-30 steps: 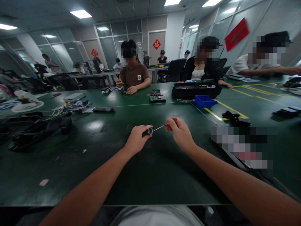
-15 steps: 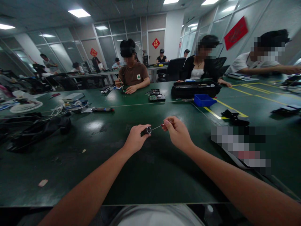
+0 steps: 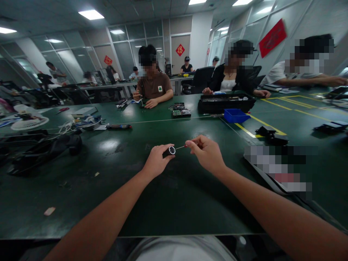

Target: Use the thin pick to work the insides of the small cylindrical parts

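My left hand [image 3: 157, 160] is closed around a small black cylinder with a silver ring end [image 3: 171, 150], held above the green table [image 3: 168, 195]. My right hand [image 3: 206, 153] pinches a thin screwdriver [image 3: 180, 147] with a red handle; its metal shaft points left and its tip meets the ring end of the cylinder. Both hands hover close together over the middle of the table.
A blue bin [image 3: 235, 115] and a long black tray [image 3: 226, 103] stand at the back right, circuit boards [image 3: 181, 110] beside them. Black gear [image 3: 46, 150] and cables lie at the left, a black device [image 3: 268, 132] on yellow tape lines at the right. Several people sit across the table.
My right hand has slid a little left toward the left hand, so less of the screwdriver shaft shows between them. The left hand has stayed nearly still.
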A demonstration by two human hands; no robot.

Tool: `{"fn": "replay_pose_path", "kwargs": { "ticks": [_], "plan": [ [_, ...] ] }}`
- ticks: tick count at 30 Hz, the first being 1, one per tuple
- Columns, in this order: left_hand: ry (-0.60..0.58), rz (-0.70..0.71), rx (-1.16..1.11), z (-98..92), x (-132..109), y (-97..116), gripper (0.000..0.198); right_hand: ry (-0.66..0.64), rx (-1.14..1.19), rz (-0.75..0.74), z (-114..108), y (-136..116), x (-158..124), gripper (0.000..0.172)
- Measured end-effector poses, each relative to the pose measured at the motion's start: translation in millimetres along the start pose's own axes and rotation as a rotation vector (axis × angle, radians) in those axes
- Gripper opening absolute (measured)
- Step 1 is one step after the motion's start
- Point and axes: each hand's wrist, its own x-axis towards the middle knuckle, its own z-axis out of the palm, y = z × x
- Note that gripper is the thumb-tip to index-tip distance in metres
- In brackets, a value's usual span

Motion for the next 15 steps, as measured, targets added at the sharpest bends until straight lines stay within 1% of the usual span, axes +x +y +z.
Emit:
{"fn": "replay_pose_path", "kwargs": {
  "ticks": [3, 5, 7, 9, 10, 12, 14, 15],
  "plan": [
    [-0.001, 0.001, 0.000, 0.0, 0.1, 0.0, 0.040, -0.007, -0.029, -0.090, -0.2, -0.2, -0.7, 0.018],
    [-0.002, 0.000, 0.001, 0.0, 0.1, 0.3, 0.040, -0.026, -0.025, -0.127, 0.9, 0.6, -1.1, 0.017],
    [-0.006, 0.001, 0.006, 0.3, 0.0, 0.4, 0.040, -0.045, -0.036, -0.111, 1.7, 0.9, -1.6, 0.021],
    [-0.016, 0.010, 0.013, 1.0, -0.1, 0.0, 0.040, -0.044, -0.074, -0.080, 1.8, 1.1, -1.7, 0.030],
    [-0.022, 0.016, 0.016, 1.5, -0.1, -0.3, 0.039, -0.034, -0.094, -0.072, 1.9, 1.6, -1.7, 0.031],
    [-0.026, 0.025, 0.016, 2.2, 0.0, -1.0, 0.039, -0.012, -0.094, -0.070, 2.8, 4.0, -1.5, 0.026],
    [-0.019, 0.021, 0.014, 2.2, 0.4, -1.5, 0.040, 0.007, -0.020, -0.060, 5.0, 7.9, -1.1, 0.020],
    [-0.011, 0.013, 0.016, 1.9, 0.6, -1.5, 0.039, 0.014, 0.037, -0.044, 6.7, 10.0, -0.7, 0.020]
  ]
}}
